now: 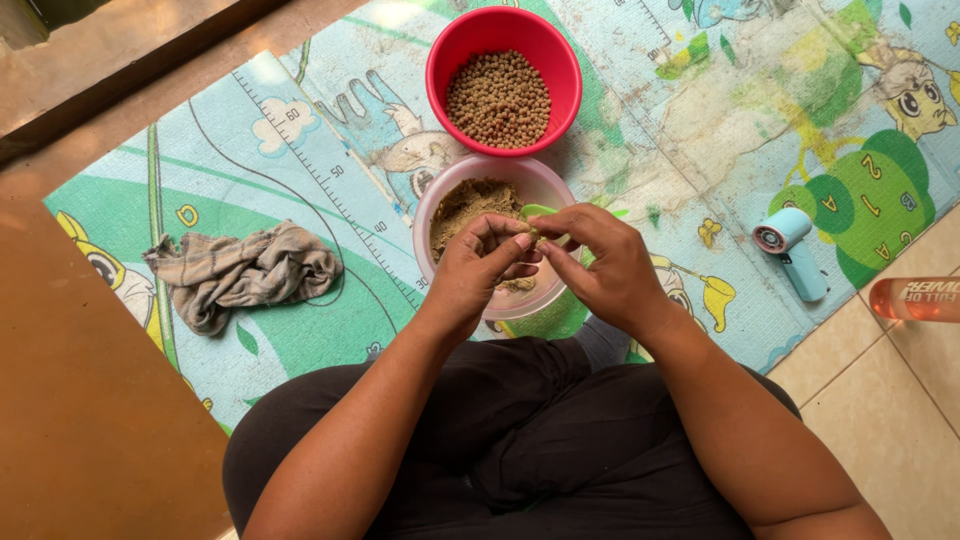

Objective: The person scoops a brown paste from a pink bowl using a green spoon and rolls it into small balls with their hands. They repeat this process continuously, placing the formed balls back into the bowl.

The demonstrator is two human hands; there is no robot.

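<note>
A pink bowl (440,190) of brown dough-like paste sits on the mat in front of my crossed legs. My left hand (478,268) is cupped over the bowl with a bit of the paste in its fingers. My right hand (600,262) meets it from the right, fingertips pinching at the same bit, and a green spoon (538,211) pokes out above the fingers. Just beyond stands a red bowl (447,52) full of small round brown balls.
A crumpled grey-brown cloth (240,270) lies on the colourful play mat (300,150) to the left. A light blue hand-held fan (790,250) lies to the right, with an orange bottle (915,298) on the tiled floor. A brown wooden surface (90,400) borders the left.
</note>
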